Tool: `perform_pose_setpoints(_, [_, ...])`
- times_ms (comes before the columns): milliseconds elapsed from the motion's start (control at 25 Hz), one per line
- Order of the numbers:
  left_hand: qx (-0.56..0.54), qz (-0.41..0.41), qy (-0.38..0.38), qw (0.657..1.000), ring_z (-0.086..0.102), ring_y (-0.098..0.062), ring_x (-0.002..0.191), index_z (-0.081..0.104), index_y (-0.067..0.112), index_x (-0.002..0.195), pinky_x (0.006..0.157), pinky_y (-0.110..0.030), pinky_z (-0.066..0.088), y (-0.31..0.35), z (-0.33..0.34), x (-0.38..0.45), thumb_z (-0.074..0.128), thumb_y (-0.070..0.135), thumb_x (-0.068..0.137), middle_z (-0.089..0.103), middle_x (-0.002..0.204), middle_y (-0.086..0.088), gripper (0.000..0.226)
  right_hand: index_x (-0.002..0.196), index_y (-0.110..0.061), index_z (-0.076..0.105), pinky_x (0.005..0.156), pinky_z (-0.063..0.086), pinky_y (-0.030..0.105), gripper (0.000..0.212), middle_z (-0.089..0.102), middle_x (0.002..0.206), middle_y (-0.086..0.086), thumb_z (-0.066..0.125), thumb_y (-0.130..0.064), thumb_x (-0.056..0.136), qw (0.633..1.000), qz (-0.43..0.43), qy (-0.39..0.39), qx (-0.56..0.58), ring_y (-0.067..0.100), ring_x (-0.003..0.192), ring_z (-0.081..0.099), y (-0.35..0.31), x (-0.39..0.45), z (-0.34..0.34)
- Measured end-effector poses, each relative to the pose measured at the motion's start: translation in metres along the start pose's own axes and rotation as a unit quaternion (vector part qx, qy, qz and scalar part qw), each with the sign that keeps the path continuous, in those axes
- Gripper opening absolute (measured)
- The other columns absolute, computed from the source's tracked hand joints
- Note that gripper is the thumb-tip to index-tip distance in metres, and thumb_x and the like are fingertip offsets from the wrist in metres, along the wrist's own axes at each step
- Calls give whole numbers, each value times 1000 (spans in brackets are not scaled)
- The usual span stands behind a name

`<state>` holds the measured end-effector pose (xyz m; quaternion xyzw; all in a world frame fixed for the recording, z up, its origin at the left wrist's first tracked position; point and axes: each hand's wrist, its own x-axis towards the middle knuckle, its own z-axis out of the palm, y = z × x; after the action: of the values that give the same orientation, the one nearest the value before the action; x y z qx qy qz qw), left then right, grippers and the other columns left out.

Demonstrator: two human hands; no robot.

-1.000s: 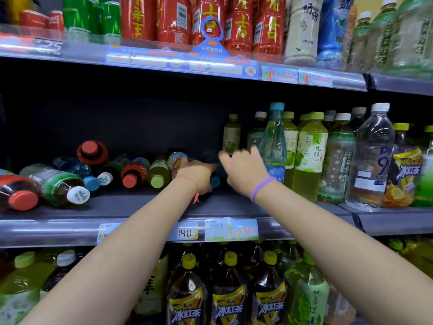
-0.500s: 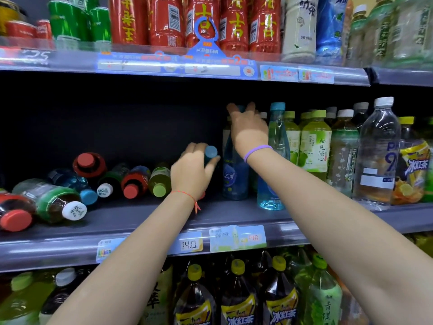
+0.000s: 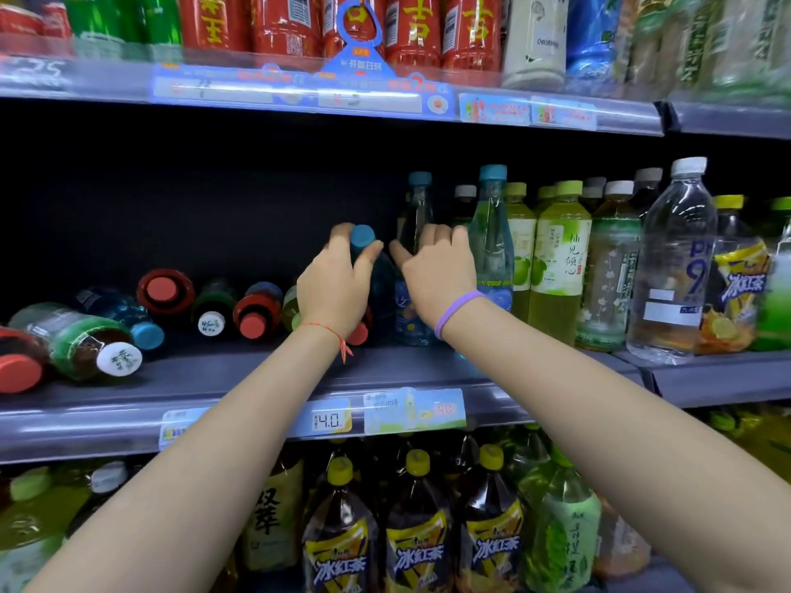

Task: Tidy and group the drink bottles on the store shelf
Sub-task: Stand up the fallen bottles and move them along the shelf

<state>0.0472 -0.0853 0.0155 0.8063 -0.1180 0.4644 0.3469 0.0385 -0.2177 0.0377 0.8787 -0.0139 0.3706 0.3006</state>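
On the middle shelf (image 3: pixel 239 374), my left hand (image 3: pixel 334 288) is shut on a blue-capped bottle (image 3: pixel 363 238) and holds it tilted, cap up. Just right of it my right hand (image 3: pixel 441 271) wraps the body of an upright blue-capped bottle (image 3: pixel 418 207). A third blue-capped bottle (image 3: pixel 492 233) stands to the right of that hand. Several bottles lie on their sides at the left, caps toward me: a red cap (image 3: pixel 160 288), a white cap (image 3: pixel 120 357) and a blue cap (image 3: pixel 147 336).
Upright green tea bottles (image 3: pixel 560 267) and a clear water bottle (image 3: pixel 676 267) fill the shelf's right part. The upper shelf holds red bottles (image 3: pixel 411 27). Below stand large iced-tea bottles (image 3: pixel 419 528). Price tags (image 3: pixel 329 421) line the shelf edge. The back middle of the shelf is dark.
My left hand has raised its blue-capped bottle higher and closer to the standing ones. My right hand slid down from the top of the upright blue bottle to its body.
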Motion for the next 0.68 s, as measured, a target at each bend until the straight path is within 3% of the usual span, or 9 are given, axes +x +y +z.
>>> perform_pose_setpoints(120, [8,-1,-3,1000,61,-39,103,46,14,137,72,-35,34,-1,-3,1,45,49,101,69,107,-15,50,155,-27,14,112,23,46,82,43,140,19,57,-52,90,1000,12,-4,-3,35,128,40,1,2,6])
perform_pose_setpoints(200, [9,-6,2,1000,60,-36,103,46,16,137,73,-35,35,-5,-6,2,44,51,100,67,106,-14,51,154,-23,16,112,22,47,70,49,135,18,52,-38,95,1000,8,-16,-8,35,124,44,-3,3,9])
perform_pose_setpoints(280, [1,-12,9,1000,58,-33,108,47,17,137,75,-34,35,-7,-8,3,45,51,100,65,114,-13,51,145,-18,29,108,27,48,57,60,118,13,52,-25,93,1000,25,-8,-8,30,110,54,-13,3,15])
perform_pose_setpoints(400, [-10,-13,28,999,57,-32,109,51,16,135,78,-35,39,-8,-7,3,48,49,99,63,116,-12,48,116,-20,54,96,34,44,36,67,90,0,62,-27,82,997,69,20,3,20,85,63,-17,7,12])
perform_pose_setpoints(560, [-54,-2,67,996,57,-28,105,57,14,129,76,-32,38,-6,-3,-1,53,45,99,63,111,-10,44,119,-12,49,105,35,44,28,63,110,8,48,-18,92,1000,15,13,-10,28,103,60,-13,9,20])
perform_pose_setpoints(680, [-64,8,83,994,57,-27,100,58,12,125,74,-33,39,-2,-3,-1,53,45,98,62,107,-9,43,116,-14,54,102,40,42,25,66,104,5,46,-19,93,998,18,60,-25,25,97,62,-10,9,21])
